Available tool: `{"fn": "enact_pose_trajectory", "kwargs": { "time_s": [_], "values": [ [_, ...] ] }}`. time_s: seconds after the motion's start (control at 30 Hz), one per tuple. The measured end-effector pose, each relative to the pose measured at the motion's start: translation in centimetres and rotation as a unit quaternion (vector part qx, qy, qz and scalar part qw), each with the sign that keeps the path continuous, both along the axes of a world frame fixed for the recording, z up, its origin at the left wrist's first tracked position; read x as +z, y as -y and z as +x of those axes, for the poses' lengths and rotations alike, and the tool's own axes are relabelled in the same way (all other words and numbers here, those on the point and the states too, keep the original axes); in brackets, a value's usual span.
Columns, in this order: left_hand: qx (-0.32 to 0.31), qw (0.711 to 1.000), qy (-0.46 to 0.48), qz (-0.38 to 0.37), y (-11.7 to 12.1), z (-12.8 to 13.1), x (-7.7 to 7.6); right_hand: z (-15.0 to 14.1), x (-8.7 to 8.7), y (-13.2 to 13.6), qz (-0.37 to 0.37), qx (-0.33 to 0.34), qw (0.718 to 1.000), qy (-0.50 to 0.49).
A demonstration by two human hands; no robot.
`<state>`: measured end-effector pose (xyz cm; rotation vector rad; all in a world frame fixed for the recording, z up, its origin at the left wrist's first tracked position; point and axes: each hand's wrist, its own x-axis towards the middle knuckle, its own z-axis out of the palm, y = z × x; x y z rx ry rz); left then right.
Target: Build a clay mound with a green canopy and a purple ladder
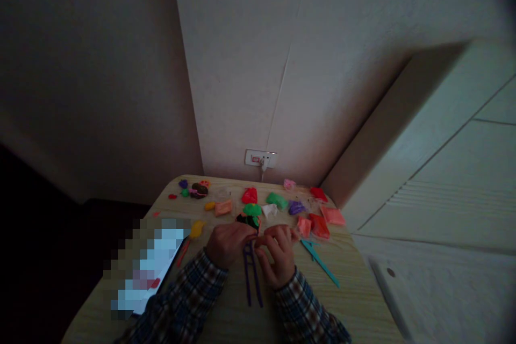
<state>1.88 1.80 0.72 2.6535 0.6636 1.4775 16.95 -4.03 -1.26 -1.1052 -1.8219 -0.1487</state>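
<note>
Nearly meeting at the purple ladder shape's (pixel 257 280) far end, the left hand (pixel 226 244) and right hand (pixel 279 258) have curled fingers, seemingly steadying it from both sides; any pinch is hidden. Its rails lie towards the person on the worktop (pixel 358 295).

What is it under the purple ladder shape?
Between the two rails of the purple ladder shape, the wooden table shows. Under its far end nothing can be made out, because the left hand and right hand cover there.
</note>
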Motion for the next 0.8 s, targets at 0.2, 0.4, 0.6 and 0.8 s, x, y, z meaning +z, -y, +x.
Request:
{"fn": "enact_pose_trajectory", "kwargs": {
  "time_s": [0.2,0.4,0.6,0.8],
  "values": [
    [-0.042,0.999,-0.015,0.013,0.5,0.5,-1.0,-0.4,0.0,-0.1,-0.009,-0.012,1.0,0.002],
    [-0.047,0.999,-0.011,0.01,0.5,0.4,-0.8,-0.3,0.3,-0.5,-0.026,-0.054,0.998,0.003],
    [-0.048,0.999,0.003,0.012,0.8,0.1,0.5,0.0,0.4,-0.5,-0.019,-0.036,0.999,-0.013],
    [-0.093,0.996,0.011,-0.006,0.9,0.1,1.0,0.0,0.5,-0.2,-0.017,-0.018,1.0,-0.006]
  ]
}}
